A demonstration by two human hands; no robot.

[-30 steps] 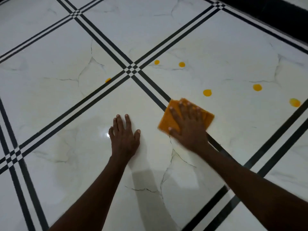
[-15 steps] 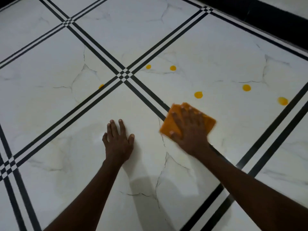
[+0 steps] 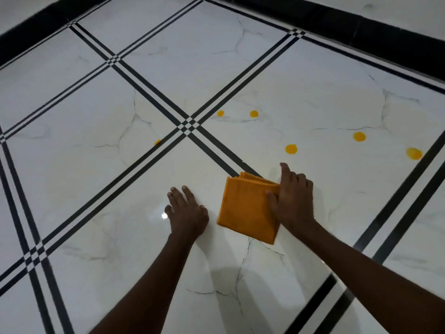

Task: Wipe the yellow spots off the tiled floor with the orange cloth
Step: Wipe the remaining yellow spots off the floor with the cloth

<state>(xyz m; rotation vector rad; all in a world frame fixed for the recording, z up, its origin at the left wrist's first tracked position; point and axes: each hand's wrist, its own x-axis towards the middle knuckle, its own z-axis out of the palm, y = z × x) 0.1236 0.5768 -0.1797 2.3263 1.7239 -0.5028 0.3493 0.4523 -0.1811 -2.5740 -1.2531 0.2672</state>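
Six yellow spots (image 3: 291, 149) remain on the tiled floor (image 3: 313, 92), where the right hand (image 3: 292, 201) pinches the folded orange cloth (image 3: 245, 210) by its right edge, soft and light, left hand (image 3: 186, 213) flat.

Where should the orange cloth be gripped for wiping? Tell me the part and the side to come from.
Judging from its pose, press down from above on the broad top face of the folded orange cloth. It lies flat on the tiled floor, so no edge stands up to pinch. The right hand already rests on its right edge; the nearest yellow spot lies beyond.
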